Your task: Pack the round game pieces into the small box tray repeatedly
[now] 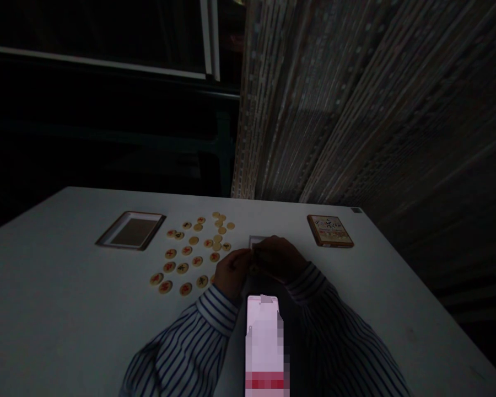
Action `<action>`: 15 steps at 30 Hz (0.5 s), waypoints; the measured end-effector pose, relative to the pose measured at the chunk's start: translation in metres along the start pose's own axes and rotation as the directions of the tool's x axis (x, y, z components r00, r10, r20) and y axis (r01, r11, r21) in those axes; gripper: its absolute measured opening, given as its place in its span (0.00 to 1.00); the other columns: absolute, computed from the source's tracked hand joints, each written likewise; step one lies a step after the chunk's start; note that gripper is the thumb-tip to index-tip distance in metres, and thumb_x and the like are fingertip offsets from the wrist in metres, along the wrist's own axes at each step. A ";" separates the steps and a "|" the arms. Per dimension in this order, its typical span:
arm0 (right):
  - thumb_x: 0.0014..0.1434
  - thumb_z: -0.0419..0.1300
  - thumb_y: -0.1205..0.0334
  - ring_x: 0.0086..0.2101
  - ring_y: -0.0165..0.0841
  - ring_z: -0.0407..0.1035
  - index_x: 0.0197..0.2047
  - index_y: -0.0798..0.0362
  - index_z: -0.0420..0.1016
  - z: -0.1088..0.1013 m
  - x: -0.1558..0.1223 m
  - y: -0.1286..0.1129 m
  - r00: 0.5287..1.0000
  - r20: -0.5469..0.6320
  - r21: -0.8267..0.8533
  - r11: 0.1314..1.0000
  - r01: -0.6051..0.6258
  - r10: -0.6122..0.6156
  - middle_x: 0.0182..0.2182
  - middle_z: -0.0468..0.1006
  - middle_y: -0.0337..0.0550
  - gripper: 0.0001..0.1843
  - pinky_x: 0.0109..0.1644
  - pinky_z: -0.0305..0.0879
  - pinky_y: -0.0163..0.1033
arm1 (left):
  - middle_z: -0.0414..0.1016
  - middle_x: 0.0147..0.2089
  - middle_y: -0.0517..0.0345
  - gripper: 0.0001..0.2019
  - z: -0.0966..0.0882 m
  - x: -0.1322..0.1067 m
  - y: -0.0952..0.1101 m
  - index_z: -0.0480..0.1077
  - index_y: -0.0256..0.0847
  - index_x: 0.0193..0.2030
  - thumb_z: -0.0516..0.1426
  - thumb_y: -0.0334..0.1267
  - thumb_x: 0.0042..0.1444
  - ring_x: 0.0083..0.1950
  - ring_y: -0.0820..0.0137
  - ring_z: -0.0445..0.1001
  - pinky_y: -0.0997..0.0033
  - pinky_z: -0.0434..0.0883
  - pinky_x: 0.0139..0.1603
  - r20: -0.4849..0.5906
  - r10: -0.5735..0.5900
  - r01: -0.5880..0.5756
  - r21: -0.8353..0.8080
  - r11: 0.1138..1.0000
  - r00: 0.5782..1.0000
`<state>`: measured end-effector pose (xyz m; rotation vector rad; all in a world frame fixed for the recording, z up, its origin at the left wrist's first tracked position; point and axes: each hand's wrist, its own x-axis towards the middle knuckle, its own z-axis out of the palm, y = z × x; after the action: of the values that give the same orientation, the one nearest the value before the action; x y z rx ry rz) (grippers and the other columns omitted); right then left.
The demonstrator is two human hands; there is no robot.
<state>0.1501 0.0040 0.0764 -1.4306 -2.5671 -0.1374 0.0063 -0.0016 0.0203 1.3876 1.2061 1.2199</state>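
My left hand [232, 272] and my right hand [280, 258] meet above the middle of the table, fingertips close together. Both are closed with bent fingers. What they hold, if anything, is hidden in the dark between them. Just behind my right hand shows the pale edge of a flat container [255, 240], mostly covered by that hand. Left of my left hand lie several round Chinese chess pieces [182, 268], some with red marks, some with dark ones, some blank side up. A phone [264, 336] with a lit screen is below my hands, between my forearms.
An open shallow box part [116, 238] lies at the left of the white table [66, 309]. On the right is a flat box with a printed cover [329, 230]. A string curtain [297, 110] hangs beyond the far edge. The room is dim.
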 end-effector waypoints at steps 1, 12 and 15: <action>0.57 0.49 0.54 0.28 0.31 0.68 0.29 0.52 0.73 -0.002 0.000 -0.001 1.000 0.022 0.000 1.000 -0.013 0.013 0.26 0.76 0.44 0.16 0.30 0.56 0.34 | 0.77 0.33 0.53 0.11 0.000 0.000 0.000 0.72 0.36 0.34 0.54 0.39 0.47 0.35 0.68 0.74 0.70 0.72 0.36 -0.001 0.002 -0.002 0.016 1.000 1.000; 0.57 0.48 0.54 0.34 0.33 0.69 0.36 0.50 0.72 -0.002 -0.003 0.008 0.973 0.196 -0.059 0.992 -0.109 0.118 0.33 0.76 0.43 0.14 0.35 0.59 0.36 | 0.75 0.38 0.50 0.12 0.000 0.002 -0.021 0.71 0.36 0.39 0.52 0.36 0.50 0.40 0.67 0.73 0.66 0.70 0.42 -0.007 0.055 -0.051 0.294 0.955 0.998; 0.57 0.48 0.53 0.35 0.33 0.69 0.36 0.51 0.73 0.002 -0.004 0.011 0.963 0.240 -0.078 0.991 -0.106 0.121 0.34 0.76 0.44 0.16 0.36 0.59 0.36 | 0.74 0.40 0.50 0.12 0.001 0.001 -0.024 0.70 0.36 0.41 0.52 0.35 0.50 0.40 0.67 0.73 0.66 0.70 0.42 0.024 0.080 -0.083 0.364 0.928 0.997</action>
<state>0.1609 0.0065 0.0738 -1.7124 -2.6839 -0.0273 0.0047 0.0022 -0.0030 1.7272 1.4331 1.0787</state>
